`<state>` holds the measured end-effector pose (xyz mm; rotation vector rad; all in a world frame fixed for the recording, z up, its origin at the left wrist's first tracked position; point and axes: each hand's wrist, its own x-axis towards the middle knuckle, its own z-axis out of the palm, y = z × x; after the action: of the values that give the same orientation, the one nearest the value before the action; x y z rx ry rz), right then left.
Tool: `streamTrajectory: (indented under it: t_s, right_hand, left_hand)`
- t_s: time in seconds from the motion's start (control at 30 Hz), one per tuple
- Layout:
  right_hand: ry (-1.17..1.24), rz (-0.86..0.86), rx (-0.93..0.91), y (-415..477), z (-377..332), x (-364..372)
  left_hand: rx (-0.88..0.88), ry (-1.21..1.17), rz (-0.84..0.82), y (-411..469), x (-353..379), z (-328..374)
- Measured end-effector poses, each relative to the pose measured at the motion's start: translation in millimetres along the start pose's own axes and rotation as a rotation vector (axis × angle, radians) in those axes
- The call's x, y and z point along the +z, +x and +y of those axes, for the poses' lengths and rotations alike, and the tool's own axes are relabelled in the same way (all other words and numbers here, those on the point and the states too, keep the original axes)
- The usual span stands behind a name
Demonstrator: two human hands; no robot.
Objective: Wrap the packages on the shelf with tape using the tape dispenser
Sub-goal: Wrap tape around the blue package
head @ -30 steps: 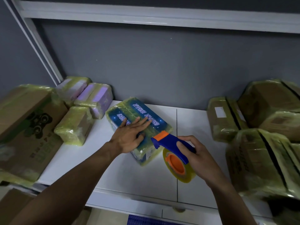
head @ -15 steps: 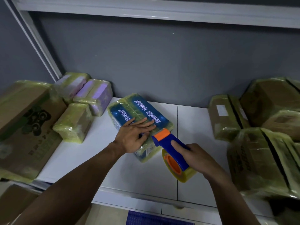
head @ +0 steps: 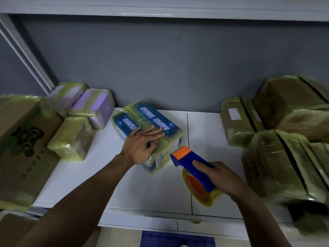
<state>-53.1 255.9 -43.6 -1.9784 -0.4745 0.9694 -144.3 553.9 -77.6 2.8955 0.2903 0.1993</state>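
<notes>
A blue package wrapped in yellowish tape lies at an angle on the white shelf, near the middle. My left hand rests flat on its near top face, fingers straight. My right hand grips the blue handle of the tape dispenser, which carries an orange-cored roll of yellow tape. The dispenser's orange tip sits right beside the package's near right corner.
Several taped packages stand at the left: two purple ones, a small brown one and a big carton. Taped brown boxes pile up at the right. A grey wall backs the shelf; another shelf board runs overhead.
My right hand has drawn the dispenser slightly down and right along the package's near right corner. My left hand stays flat on the package top.
</notes>
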Motion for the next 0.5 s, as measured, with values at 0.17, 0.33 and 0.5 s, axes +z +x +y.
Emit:
streamTrajectory:
  t_s: [0.17, 0.33, 0.5]
  right_hand:
    - [-0.009, -0.017, 0.007, 5, 3, 4]
    - [0.008, -0.020, 0.007, 6, 12, 5]
    - [0.038, -0.050, 0.016, 5, 15, 8]
  left_hand:
    - [0.014, 0.025, -0.205, 5, -15, 4]
    - [-0.123, -0.001, -0.164, 5, -16, 27]
    - [-0.181, -0.041, -0.054, 3, -4, 37]
